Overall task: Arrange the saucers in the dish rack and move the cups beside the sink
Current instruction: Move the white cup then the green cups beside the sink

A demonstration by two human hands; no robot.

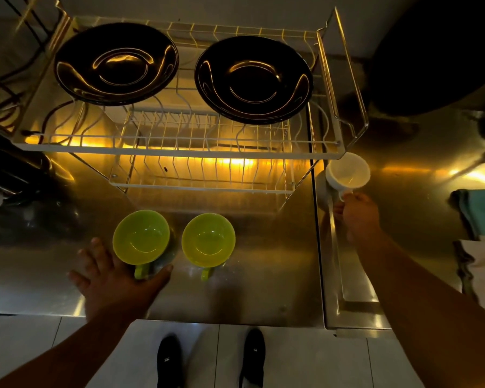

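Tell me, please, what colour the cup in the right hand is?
White, seen in the head view: the cup held by the right hand.

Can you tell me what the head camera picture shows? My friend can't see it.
A person's right hand holds a white cup by its handle, while the left hand reaches an open palm toward one of two green cups on a steel counter. Two black saucers sit atop a white dish rack.

Both forearms are bare from the bottom of the view up to the wrists, with no sleeves, watch or bracelet showing. The left hand and right hand wear no gloves or rings. The feet are in black shoes, each with a small pale mark on top.
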